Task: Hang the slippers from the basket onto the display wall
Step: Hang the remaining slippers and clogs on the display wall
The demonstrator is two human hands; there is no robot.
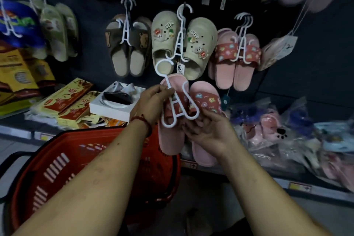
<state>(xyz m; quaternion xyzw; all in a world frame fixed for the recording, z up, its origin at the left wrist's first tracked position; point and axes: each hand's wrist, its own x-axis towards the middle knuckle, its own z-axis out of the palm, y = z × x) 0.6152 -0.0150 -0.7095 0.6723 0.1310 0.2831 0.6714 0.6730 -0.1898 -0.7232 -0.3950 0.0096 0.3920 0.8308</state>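
I hold a pair of pink slippers (205, 99) with red cartoon-print straps on a white plastic hanger (173, 90), in front of the display wall (92, 44). My left hand (153, 101) pinches the hanger's stem just below its hook. My right hand (208, 132) grips the slippers and the hanger's lower bar from underneath. The red basket (63, 161) sits below my left forearm. A matching pink pair (235, 59) hangs on the wall directly above, to the right.
Beige clogs (182, 42) and brown bear slippers (128, 44) hang on white hangers on the wall. A shelf below holds yellow-red boxes (65, 99), a white box (115, 101) and bagged slippers (287, 130) at the right.
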